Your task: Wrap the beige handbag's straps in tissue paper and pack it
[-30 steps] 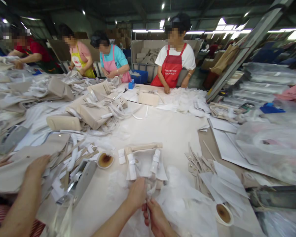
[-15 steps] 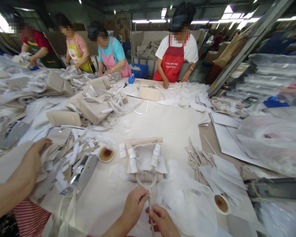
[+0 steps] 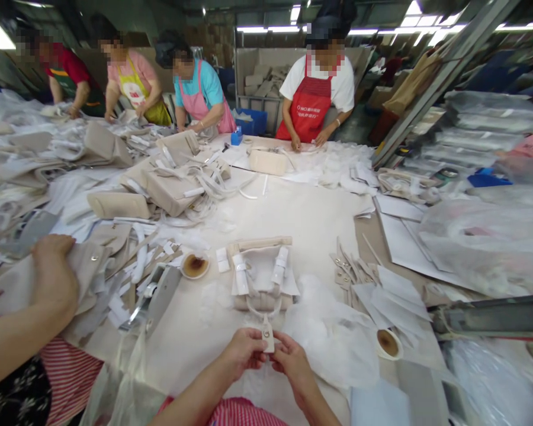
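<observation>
My left hand [image 3: 245, 350] and my right hand [image 3: 289, 357] are closed on a small beige leather tag [image 3: 269, 343] with a round metal fitting, one at each side of it. A thin strap joins the tag to the looped handle [image 3: 263, 309] of a beige handbag [image 3: 266, 299]. The bag lies on the table just beyond my fingers, with white wrapping [image 3: 279, 266] round its strap ends. Translucent white sheeting [image 3: 333, 343] is bunched to the right of my right hand.
Two cups of brown liquid, one left [image 3: 195, 265] and one right [image 3: 388, 343], flank the bag. Loose beige tags [image 3: 349, 269] lie to the right. Piled bags [image 3: 169, 183] cover the left side. A co-worker's arm [image 3: 55, 284] reaches in at left; several people work across the table.
Both hands have come level on the tag, whose metal fitting now shows; before, they held the narrow strap one above the other. The co-worker's arm at left has drawn back slightly.
</observation>
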{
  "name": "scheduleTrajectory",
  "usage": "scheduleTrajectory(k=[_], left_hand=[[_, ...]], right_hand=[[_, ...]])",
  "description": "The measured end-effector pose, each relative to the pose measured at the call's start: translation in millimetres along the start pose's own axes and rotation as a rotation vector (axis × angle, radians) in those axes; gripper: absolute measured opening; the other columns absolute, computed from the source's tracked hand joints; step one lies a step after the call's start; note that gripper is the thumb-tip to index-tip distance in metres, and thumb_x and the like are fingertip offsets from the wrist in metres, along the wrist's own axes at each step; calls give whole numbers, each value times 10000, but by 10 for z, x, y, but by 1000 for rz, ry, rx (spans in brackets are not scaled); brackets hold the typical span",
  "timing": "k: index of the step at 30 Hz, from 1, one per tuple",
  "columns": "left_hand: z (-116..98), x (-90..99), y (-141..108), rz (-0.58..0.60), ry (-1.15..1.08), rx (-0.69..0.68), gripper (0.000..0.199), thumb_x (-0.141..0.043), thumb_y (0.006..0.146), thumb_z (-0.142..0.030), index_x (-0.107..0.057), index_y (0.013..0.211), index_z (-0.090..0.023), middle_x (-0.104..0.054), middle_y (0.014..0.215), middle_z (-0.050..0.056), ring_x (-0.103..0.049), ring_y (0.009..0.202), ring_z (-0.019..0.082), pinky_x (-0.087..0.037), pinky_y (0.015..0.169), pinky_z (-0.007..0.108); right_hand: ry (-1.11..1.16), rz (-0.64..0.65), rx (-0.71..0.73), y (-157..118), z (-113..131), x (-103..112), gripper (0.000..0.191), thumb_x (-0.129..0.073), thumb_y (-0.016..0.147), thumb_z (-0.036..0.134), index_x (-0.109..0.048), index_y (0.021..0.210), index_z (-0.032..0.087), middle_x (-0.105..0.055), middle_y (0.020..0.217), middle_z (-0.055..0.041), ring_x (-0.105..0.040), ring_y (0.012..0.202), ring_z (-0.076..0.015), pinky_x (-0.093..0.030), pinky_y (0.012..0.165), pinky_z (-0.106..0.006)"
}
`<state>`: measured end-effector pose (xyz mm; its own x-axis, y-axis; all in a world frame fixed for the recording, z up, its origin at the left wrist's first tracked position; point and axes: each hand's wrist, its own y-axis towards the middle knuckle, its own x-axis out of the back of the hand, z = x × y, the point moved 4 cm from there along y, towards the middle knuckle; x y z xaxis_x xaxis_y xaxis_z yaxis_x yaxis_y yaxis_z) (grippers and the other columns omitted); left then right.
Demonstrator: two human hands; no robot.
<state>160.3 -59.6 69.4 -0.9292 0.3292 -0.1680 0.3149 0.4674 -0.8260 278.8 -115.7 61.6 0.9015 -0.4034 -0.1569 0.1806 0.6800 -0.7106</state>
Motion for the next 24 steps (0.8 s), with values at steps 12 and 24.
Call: scheduleTrajectory(k=[12,24], left_hand=[[-70,0,66,-21,297,43,218,-600,545,-101,-483,708,-185,-605,520,-26,-534,443,109,-356,455,200],[-33,-18,116,118,315,77,300,-676,524,-243,-572,796,-172,-524,568,-53,-439,466,75,-427,526,259]], right_hand=[[-17,17,137,138,-69,35,635,-744,540,300,-637,1126,80,-609,530,26,-448,492,-119,-331,531,-258],[26,19,146,126,-70,32,402,-743,536,258,-678,916,145,-554,469,59,-435,460,-109,-307,498,-241]])
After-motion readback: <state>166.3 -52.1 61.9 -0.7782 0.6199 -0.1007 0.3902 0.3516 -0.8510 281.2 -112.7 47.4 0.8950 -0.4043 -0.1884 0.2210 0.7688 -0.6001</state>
